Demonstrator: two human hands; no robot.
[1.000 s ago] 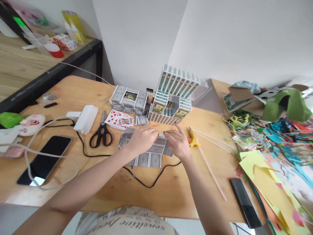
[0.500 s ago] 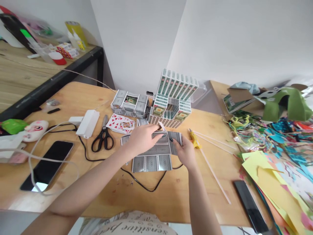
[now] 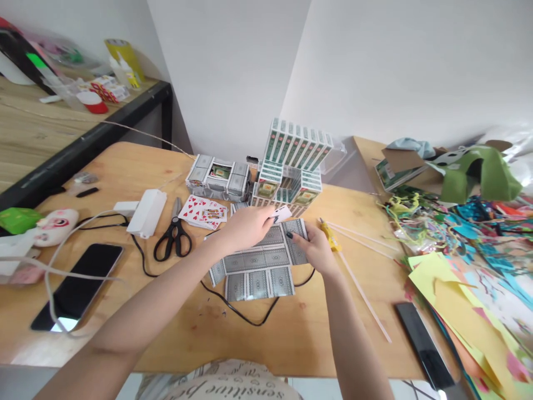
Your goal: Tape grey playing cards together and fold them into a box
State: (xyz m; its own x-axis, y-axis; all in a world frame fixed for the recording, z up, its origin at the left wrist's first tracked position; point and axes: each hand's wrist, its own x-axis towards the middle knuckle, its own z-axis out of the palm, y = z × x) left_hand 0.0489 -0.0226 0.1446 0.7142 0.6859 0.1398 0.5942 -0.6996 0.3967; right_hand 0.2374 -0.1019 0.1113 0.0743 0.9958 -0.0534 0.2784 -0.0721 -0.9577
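Note:
My left hand (image 3: 249,226) reaches over a flat piece made of joined grey-backed playing cards (image 3: 256,260). Its thumb and fingers pinch a playing card (image 3: 282,214), white side showing, at the back of that piece; I cannot tell whether this card is attached. My right hand (image 3: 318,249) grips the right-hand card flap (image 3: 296,240), thumb on top. Behind my hands stands a structure of green-and-white card boxes (image 3: 297,147). A box-shaped build covered with grey card backs (image 3: 219,178) is to its left. Loose face-up cards (image 3: 204,211) lie nearby.
Black scissors (image 3: 172,238), a white power adapter (image 3: 147,213) and a phone (image 3: 79,286) lie on the left. A yellow glue gun (image 3: 331,236) with clear glue sticks is on the right. A black cable runs under the card piece. Paper scraps (image 3: 453,300) cover the far right.
My left hand has lifted the pinched card slightly so that more of its white side shows. The card piece has turned a little and its left flap is more visible.

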